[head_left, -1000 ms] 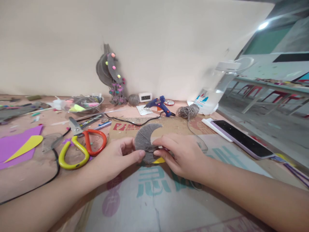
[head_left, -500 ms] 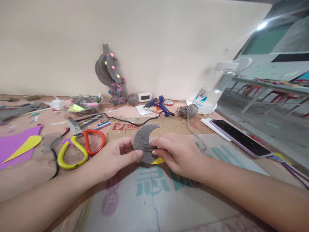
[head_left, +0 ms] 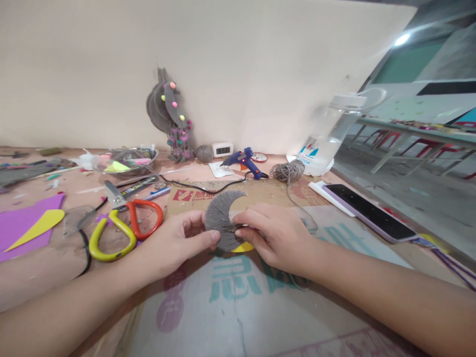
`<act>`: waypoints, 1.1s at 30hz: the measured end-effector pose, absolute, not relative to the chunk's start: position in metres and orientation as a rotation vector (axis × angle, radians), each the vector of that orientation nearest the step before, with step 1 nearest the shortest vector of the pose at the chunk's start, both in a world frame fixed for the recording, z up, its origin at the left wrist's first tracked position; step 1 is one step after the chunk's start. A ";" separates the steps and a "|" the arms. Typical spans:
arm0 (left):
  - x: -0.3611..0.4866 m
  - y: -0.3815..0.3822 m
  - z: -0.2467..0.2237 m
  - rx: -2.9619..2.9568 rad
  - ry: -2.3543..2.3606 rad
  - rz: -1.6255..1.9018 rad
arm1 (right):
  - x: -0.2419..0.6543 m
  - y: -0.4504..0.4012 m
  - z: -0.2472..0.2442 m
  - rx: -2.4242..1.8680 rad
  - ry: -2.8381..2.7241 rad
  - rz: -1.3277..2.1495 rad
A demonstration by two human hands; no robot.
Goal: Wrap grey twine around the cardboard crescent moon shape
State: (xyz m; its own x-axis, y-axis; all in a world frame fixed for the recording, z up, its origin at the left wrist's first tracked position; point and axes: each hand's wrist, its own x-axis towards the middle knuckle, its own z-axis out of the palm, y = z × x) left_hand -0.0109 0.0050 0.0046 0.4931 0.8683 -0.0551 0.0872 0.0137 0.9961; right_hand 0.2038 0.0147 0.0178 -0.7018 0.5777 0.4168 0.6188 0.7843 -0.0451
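A crescent moon wrapped in grey yarn (head_left: pixel 222 215) is held up over the cardboard (head_left: pixel 208 317), its yellow lower part still bare. My left hand (head_left: pixel 186 238) is closed on its left edge, thumb in front and fingers behind. On the inner curve, my right hand (head_left: pixel 266 233) pinches with thumb and forefinger where the grey strands end; the yarn between these fingertips is mostly hidden. Loose yarn shows below the right hand. A grey yarn bundle (head_left: pixel 288 170) lies behind, with a strand running forward towards the right hand.
Scissors (head_left: pixel 130 223) with red and yellow handles lie left. A blue glue gun (head_left: pixel 243 161), a small clock (head_left: pixel 222 149) and a bottle (head_left: pixel 330 131) stand towards the wall. A phone (head_left: pixel 372 212) lies right. Purple sheet (head_left: pixel 22 218) and a filled bowl (head_left: pixel 128 163) are left.
Almost nothing differs. Both hands keep their hold on the crescent, and the right fingertips have shifted very slightly at its inner curve.
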 end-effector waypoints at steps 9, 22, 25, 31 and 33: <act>-0.010 0.004 0.007 1.440 0.893 0.755 | 0.203 0.014 0.019 -0.914 -2.557 -0.127; -0.009 0.003 0.011 1.456 0.946 0.792 | 0.205 0.014 0.017 -0.982 -2.360 0.237; -0.008 0.002 0.012 1.464 0.910 0.809 | 0.202 0.014 0.017 -1.059 -2.365 0.443; -0.007 0.002 0.013 1.533 1.052 0.794 | 0.193 0.015 0.018 -1.032 -2.272 0.885; -0.007 0.001 0.012 1.551 1.059 0.761 | 0.191 0.014 0.018 -1.033 -2.236 0.943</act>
State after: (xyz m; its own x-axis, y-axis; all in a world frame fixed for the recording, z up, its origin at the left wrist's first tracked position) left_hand -0.0070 0.0011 0.0118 0.4037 0.9133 -0.0548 0.2387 -0.0473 0.9699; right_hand 0.1909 0.0144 0.0184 -0.5878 0.7955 0.1473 0.4497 0.4727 -0.7578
